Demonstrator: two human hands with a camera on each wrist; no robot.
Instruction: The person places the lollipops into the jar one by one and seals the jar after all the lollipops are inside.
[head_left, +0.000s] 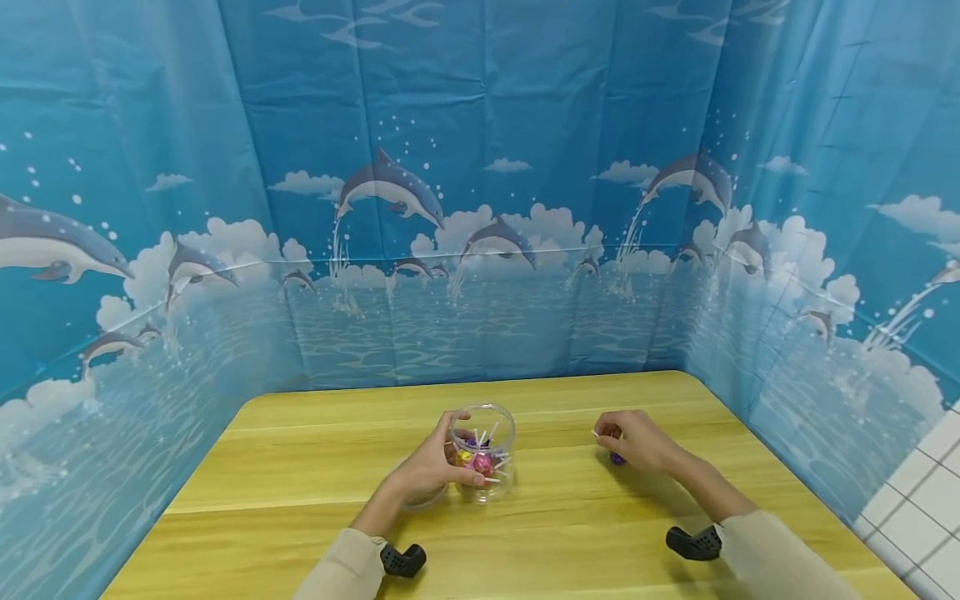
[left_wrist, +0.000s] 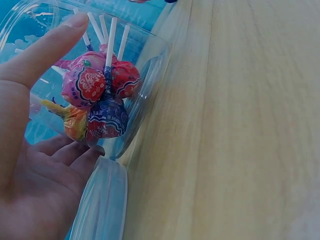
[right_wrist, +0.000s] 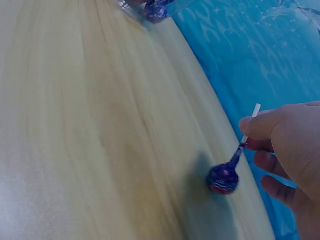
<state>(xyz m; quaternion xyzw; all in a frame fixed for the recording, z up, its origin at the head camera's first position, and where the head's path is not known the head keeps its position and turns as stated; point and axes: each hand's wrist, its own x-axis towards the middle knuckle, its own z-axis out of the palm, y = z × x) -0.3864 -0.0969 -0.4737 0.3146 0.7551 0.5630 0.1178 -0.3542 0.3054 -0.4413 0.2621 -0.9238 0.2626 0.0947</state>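
A clear plastic jar (head_left: 508,437) stands on the table with several wrapped lollipops (left_wrist: 107,119) inside, their white sticks mostly pointing up. My left hand (head_left: 431,465) grips the jar from its left side, thumb on the near wall and fingers round behind. To the right, my right hand (head_left: 637,440) pinches a purple-wrapped lollipop (right_wrist: 223,179) by its white stick. The candy end hangs down just over the tabletop; whether it touches is unclear. A clear round lid (left_wrist: 102,202) lies beside the jar, partly hidden under my left hand in the head view.
The yellow wood-grain table (head_left: 315,454) has rounded far corners. A blue dolphin-print curtain (head_left: 480,325) hangs round its back and sides. White tiles (head_left: 926,475) show at the lower right. A black strap piece sits at each wrist.
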